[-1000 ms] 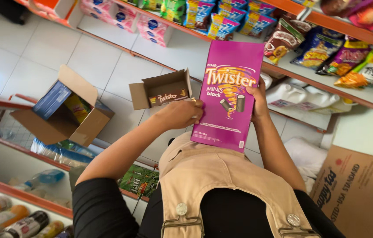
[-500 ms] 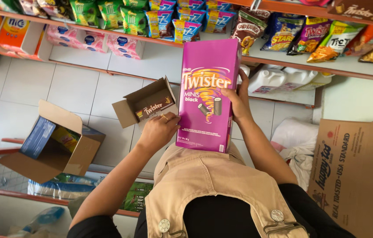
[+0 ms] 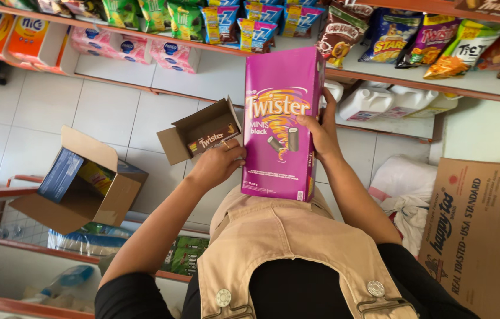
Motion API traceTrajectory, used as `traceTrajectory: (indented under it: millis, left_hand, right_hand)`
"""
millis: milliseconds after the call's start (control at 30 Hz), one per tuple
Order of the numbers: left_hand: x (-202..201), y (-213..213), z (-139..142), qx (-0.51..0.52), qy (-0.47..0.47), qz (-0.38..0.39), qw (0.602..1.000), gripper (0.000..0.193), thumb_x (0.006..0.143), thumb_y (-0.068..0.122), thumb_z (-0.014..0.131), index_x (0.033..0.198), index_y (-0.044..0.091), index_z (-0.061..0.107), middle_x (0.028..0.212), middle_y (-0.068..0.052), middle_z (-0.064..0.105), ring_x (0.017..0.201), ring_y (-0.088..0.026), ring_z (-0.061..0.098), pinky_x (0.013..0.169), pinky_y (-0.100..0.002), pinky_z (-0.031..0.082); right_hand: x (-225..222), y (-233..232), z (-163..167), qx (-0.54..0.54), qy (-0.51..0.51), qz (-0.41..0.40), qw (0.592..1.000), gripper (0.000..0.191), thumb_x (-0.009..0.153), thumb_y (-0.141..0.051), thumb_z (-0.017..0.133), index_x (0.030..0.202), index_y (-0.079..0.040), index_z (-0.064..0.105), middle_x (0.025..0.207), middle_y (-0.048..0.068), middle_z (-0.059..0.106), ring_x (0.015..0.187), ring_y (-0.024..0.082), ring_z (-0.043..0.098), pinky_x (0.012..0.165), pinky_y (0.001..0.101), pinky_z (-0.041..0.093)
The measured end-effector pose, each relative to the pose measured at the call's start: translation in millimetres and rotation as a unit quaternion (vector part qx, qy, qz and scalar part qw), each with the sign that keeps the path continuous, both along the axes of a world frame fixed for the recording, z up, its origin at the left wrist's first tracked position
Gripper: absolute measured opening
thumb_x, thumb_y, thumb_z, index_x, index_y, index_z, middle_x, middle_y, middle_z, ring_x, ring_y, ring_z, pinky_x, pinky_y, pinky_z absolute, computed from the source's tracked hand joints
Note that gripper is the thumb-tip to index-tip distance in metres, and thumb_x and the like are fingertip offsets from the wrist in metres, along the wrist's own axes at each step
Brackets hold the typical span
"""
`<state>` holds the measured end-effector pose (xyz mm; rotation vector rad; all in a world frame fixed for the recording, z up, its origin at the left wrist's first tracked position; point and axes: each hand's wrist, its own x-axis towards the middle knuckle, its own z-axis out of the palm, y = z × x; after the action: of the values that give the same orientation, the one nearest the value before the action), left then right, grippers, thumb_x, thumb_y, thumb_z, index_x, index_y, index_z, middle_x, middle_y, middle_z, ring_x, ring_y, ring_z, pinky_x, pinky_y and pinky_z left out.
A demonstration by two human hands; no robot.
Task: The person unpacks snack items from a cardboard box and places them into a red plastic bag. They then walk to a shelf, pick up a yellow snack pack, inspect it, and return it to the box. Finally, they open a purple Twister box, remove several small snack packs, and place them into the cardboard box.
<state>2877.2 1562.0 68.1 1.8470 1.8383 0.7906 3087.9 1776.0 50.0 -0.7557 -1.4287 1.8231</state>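
Both hands hold a tall purple snack box [image 3: 279, 124] upright at centre frame: left hand [image 3: 217, 162] and right hand [image 3: 321, 133] each have a closed grip on a side. An open cardboard box [image 3: 84, 183] holding packets sits on the floor at left.

Two open cardboard boxes [image 3: 84, 189] on the tiled floor [image 3: 19, 118]; snack bags [image 3: 403, 35] (many colours) line the shelf [image 3: 427, 85].
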Motion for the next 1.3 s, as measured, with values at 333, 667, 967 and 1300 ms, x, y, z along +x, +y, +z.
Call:
traceTrajectory:
  millis: [333,667,967,1300]
  left_hand:
    - [-2.2,0.8,-14.9,0.014,-0.058,-0.023,0.998,0.007,0.095,0.01,0.063,0.1,0.006,0.059,0.099,-0.012,0.059,0.088,-0.037,0.065,0.072,-0.047,0.052]
    - [12.1,1.0,-31.9,0.041,0.049,-0.005,0.998,0.015,0.095,0.007,0.059,0.105,0.0,0.051,0.11,-0.019,0.056,0.079,-0.04,0.064,0.066,-0.05,0.051]
    - [0.5,16.4,-15.7,0.118,-0.164,0.067,0.977,0.028,0.1,0.021,0.067,0.118,0.007,0.05,0.117,-0.011,0.061,0.105,-0.03,0.067,0.092,-0.041,0.057]
    - [-19.3,74.0,23.3,0.049,-0.501,0.043,0.863,0.119,0.081,0.029,0.085,0.165,0.012,0.003,0.146,-0.022,0.05,0.136,-0.029,0.053,0.118,-0.043,0.041]
  right_hand:
    - [-1.0,0.9,-6.4,-0.001,-0.011,0.007,1.0,0.098,0.086,-0.017,0.072,0.161,-0.006,0.01,0.139,0.028,0.054,0.121,0.032,0.064,0.098,0.0419,0.058]
    - [4.7,5.3,-11.3,-0.004,0.009,0.005,1.0,0.095,0.086,-0.017,0.069,0.161,-0.006,0.012,0.139,0.028,0.055,0.122,0.032,0.065,0.099,0.0418,0.058]
    - [11.6,29.7,-17.7,-0.081,0.215,0.022,0.973,0.08,0.086,-0.018,0.064,0.157,-0.004,0.03,0.146,0.019,0.053,0.132,0.032,0.061,0.115,0.0471,0.052]
    - [-3.4,19.7,-23.6,-0.175,0.258,0.093,0.945,0.071,0.087,-0.029,0.062,0.147,0.005,0.048,0.138,0.021,0.062,0.123,0.033,0.065,0.109,0.0442,0.054]
